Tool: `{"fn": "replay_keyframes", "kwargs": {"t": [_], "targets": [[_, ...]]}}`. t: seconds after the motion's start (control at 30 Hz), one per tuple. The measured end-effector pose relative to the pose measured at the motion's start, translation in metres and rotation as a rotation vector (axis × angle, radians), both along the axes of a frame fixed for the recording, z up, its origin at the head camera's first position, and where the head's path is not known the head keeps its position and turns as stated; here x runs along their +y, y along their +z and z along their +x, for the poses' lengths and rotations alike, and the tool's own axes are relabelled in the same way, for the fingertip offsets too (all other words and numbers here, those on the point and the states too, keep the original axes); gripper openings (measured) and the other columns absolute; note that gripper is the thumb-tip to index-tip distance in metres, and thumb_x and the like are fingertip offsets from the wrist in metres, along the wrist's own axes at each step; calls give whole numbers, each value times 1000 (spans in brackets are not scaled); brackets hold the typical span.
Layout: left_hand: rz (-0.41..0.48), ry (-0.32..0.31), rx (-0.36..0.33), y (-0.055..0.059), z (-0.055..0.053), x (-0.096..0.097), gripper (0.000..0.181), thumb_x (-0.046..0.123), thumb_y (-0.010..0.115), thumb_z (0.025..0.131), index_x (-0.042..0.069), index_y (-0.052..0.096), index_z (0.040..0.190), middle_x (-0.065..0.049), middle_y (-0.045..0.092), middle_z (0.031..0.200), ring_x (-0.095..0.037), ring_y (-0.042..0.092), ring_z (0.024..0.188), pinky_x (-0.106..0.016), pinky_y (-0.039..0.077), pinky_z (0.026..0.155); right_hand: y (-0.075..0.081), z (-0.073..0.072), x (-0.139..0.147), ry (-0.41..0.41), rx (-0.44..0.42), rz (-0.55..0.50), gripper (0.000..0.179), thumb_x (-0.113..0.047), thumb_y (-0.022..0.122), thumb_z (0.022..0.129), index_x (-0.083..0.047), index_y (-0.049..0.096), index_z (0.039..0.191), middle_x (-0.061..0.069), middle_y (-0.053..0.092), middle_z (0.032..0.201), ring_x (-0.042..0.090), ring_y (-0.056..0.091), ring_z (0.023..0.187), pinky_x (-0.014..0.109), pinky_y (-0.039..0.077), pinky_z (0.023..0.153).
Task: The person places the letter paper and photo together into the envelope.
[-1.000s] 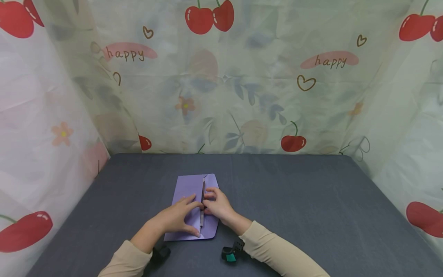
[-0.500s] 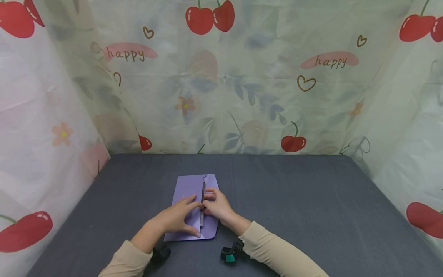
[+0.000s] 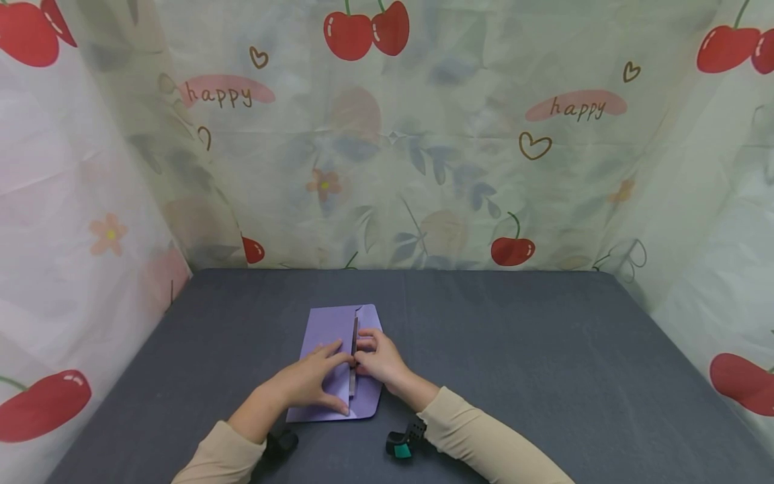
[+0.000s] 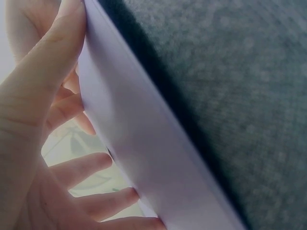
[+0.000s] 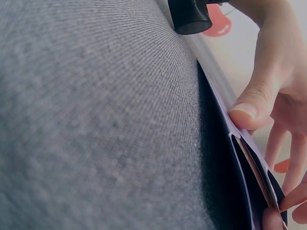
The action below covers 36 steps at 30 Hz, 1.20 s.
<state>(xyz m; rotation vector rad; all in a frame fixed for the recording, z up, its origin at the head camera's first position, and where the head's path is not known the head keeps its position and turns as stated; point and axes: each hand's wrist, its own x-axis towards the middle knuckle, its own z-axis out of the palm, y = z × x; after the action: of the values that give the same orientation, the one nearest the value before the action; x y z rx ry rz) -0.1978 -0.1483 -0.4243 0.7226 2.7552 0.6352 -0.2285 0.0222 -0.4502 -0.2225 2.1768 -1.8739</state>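
A purple envelope [image 3: 326, 326] lies on the table, its flap [image 3: 367, 396] folded out to the right. My left hand [image 3: 302, 383] rests on its body, fingers spread, with the thumb near the bottom corner and a fingertip at the opening. At that opening, the fingers of my right hand [image 3: 383, 363] pinch the edge of a thin, dark card-like sheet [image 3: 355, 329], most of which is hidden inside. The right wrist view shows the sheet's edge [image 5: 254, 165] between the envelope's layers. In the left wrist view, fingertips touch the envelope [image 4: 139, 129].
The table [image 3: 514, 349] has a dark grey cloth cover. Behind it hangs a curtain [image 3: 423, 168] printed with cherries. Black wrist devices [image 3: 402, 444] sit below both sleeves, near the front of the table.
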Motion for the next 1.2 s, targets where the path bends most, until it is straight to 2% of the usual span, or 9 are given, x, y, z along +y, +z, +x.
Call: {"fn": "replay_keyframes", "kwargs": {"t": [0.27, 0.73, 0.93, 1.2], "targets": [[6, -4, 7, -1, 0, 0, 72, 47, 80, 66, 18, 51, 125, -28, 32, 146, -60, 29, 128, -66, 34, 97, -1, -1, 1, 6, 0, -10, 46, 4, 51, 83, 6, 42, 128, 28, 58, 121, 24, 66, 90, 33, 57, 72], [18, -23, 8, 1, -1, 0, 68, 47, 79, 67, 19, 52, 122, -29, 32, 146, -59, 31, 127, -66, 36, 96, 4, 0, 5, 24, -12, -30, 45, 2, 52, 86, 7, 40, 130, 30, 55, 123, 32, 66, 95, 35, 57, 75], [24, -27, 18, 0, -1, -1, 66, 47, 79, 67, 20, 52, 121, -31, 32, 145, -60, 31, 127, -65, 36, 96, 5, -1, 10, 41, -5, -45, 45, 2, 51, 87, 8, 39, 130, 31, 56, 122, 26, 66, 92, 36, 57, 76], [19, -13, 14, 0, 0, -1, 66, 48, 79, 66, 21, 53, 120, -30, 32, 146, -61, 30, 127, -67, 35, 96, 12, -4, 27, 40, 30, 0, 43, 1, 51, 88, 7, 41, 129, 31, 57, 120, 27, 66, 92, 35, 57, 74]]}}
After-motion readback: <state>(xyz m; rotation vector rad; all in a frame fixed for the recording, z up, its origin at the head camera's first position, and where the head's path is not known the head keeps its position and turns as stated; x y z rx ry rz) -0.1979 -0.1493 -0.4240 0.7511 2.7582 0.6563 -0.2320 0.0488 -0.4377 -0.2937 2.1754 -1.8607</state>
